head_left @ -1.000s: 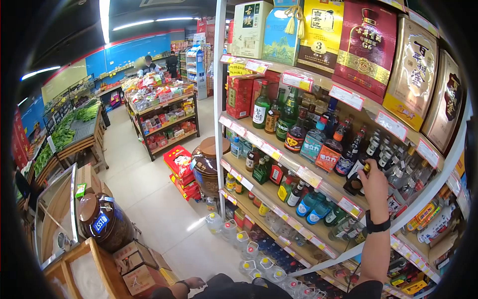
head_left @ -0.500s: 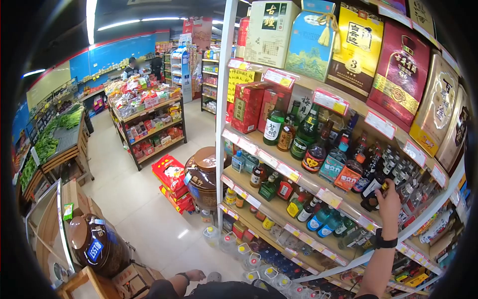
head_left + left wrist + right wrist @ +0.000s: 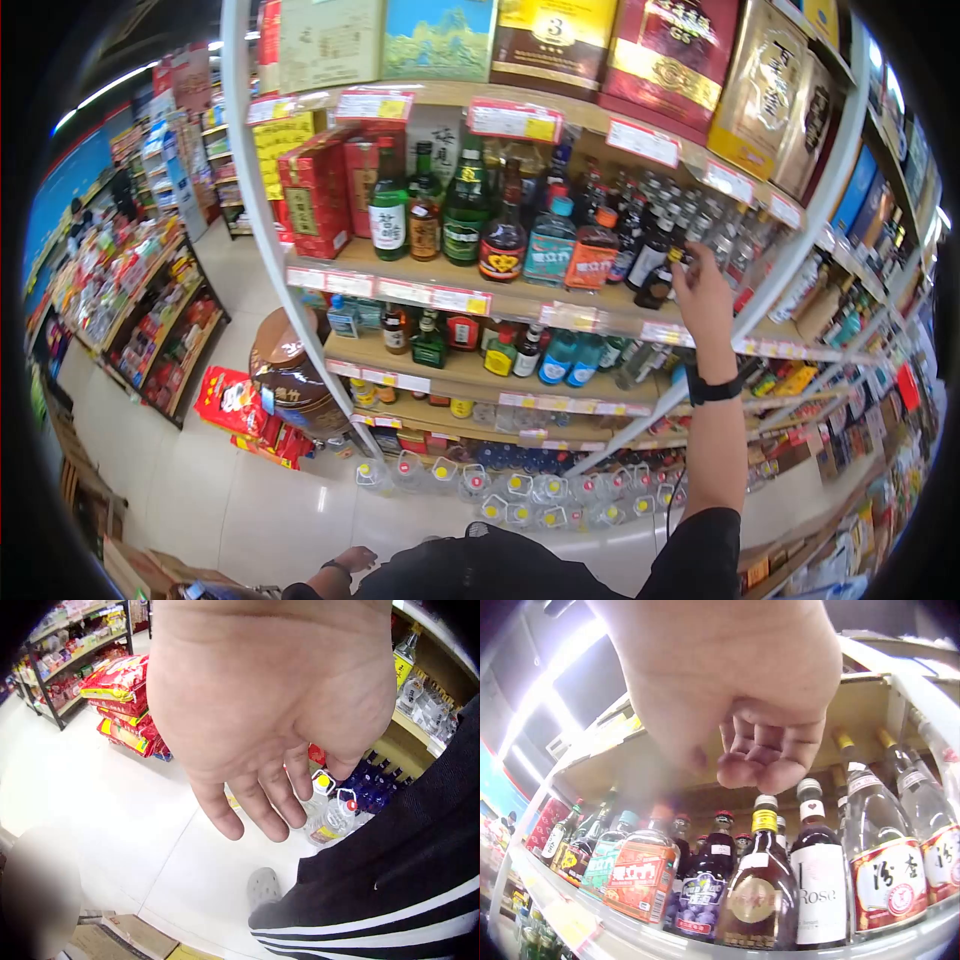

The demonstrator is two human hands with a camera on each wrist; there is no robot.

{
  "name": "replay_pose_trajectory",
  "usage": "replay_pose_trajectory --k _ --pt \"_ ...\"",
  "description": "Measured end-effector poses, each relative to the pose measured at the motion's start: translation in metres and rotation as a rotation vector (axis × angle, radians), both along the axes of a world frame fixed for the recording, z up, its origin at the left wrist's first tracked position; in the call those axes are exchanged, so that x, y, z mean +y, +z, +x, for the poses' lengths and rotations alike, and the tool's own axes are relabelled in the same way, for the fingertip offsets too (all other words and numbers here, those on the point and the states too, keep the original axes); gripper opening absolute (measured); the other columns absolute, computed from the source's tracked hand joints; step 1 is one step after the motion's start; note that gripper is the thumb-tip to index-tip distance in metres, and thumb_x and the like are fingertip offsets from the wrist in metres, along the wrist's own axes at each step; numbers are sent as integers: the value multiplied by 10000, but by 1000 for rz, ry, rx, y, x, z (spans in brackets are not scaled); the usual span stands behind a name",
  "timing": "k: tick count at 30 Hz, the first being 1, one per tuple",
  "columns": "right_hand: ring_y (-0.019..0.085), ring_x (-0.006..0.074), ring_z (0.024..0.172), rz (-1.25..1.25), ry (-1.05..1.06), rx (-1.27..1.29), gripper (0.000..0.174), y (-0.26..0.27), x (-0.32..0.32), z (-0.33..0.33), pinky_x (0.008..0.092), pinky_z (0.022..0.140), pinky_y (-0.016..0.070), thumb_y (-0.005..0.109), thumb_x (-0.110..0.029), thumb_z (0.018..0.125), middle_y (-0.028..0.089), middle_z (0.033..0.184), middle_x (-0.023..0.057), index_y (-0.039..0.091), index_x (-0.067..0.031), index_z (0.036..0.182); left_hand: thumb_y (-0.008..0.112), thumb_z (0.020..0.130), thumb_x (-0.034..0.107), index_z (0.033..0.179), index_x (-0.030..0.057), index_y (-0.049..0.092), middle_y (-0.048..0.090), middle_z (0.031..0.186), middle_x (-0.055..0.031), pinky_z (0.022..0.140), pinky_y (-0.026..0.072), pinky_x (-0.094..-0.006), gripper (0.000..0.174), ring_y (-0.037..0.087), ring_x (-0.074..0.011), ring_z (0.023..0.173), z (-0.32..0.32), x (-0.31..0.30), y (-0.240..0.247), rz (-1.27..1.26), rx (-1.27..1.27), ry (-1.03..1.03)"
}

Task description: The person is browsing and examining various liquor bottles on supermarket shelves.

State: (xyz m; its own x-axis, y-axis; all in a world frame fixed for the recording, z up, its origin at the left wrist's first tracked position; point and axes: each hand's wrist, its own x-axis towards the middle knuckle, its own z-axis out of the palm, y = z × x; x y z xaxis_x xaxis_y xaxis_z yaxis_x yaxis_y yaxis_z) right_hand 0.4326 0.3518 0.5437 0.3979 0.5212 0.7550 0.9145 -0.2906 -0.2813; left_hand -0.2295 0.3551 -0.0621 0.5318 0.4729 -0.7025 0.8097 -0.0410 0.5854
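Observation:
My right hand (image 3: 705,300) is raised at the liquor shelf, beside a dark bottle with a yellow neck band (image 3: 763,877) standing upright at the shelf front. In the right wrist view the fingertips (image 3: 765,776) bend loosely just above its cap, and the thumb is apart from it. A bottle with a white "Rose" label (image 3: 819,892) stands right of it, a grape-labelled bottle (image 3: 701,889) left of it. My left hand (image 3: 270,712) hangs low with loosely extended fingers and nothing in it.
Clear-glass bottles with red-and-white labels (image 3: 885,862) crowd the right side. Gift boxes (image 3: 665,60) line the shelf above. Large plastic jugs (image 3: 475,482) stand along the floor. Red bags (image 3: 235,405) lie by a brown jar (image 3: 290,365) at the left.
The head view has swung right and come closer to the shelf. My right hand stays at the yellow-necked bottle near the shelf front. My left hand still hangs low.

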Motion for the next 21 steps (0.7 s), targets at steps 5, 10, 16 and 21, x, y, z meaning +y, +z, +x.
replay_pose_trajectory --k 5,10,16,21 --pt "652 321 771 -6 127 -169 371 10 21 -36 417 661 520 649 -210 856 638 903 110 561 -110 1202 546 922 320 1108 -22 641 706 987 -131 841 520 -350 401 679 -226 905 8 34 19 -166 30 267" --pt "647 357 885 -162 75 -211 412 20 54 -44 431 728 544 616 -246 878 591 1120 142 530 -88 1248 499 939 243 1114 -43 624 695 1017 -154 826 534 -354 358 681 -242 898 16 53 29 -95 -90 205" --pt "648 369 905 -165 71 -285 396 17 86 -35 443 761 547 597 -289 891 587 1162 160 551 -82 1226 502 925 231 1118 -47 622 697 1011 -153 826 533 -347 359 684 -239 898 33 37 94 -4 6 87" --pt "648 374 931 -218 77 -218 410 11 103 -33 447 779 543 597 -323 885 620 1118 184 556 -73 1208 513 908 242 1100 -53 637 708 973 -138 835 525 -341 373 683 -238 885 8 22 80 -21 36 94"
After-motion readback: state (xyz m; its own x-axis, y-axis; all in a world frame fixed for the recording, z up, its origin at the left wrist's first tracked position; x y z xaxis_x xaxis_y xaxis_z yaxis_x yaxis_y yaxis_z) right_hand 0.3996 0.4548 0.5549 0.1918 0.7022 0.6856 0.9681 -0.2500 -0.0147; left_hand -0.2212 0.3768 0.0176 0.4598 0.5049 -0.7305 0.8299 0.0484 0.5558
